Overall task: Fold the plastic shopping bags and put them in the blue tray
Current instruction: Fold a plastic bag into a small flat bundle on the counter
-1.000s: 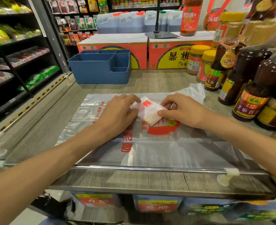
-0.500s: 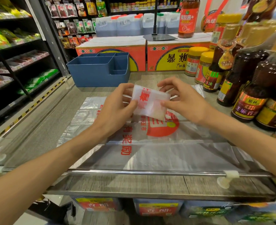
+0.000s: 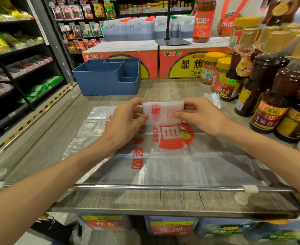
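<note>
Fingers (image 3: 180,114) of the right hand (image 3: 201,115) pinch the right edge of the folded plastic bag (image 3: 163,113), thumb in front, and the left hand (image 3: 126,121) clamps the opposite edge the same way. The small white packet with red print sits lifted between both hands, above a flat clear shopping bag (image 3: 163,156) spread across the wooden surface (image 3: 172,89). Beyond the hands, well apart, stands the blue tray (image 3: 108,76) with its divided compartments, backed against 2 red and yellow cartons (image 3: 181,62). Dark sauce bottles (image 3: 272,103) and yellow-lidded jars (image 3: 214,68) crowd the right side. A metal rail (image 3: 163,187) runs along the near edge.
</note>
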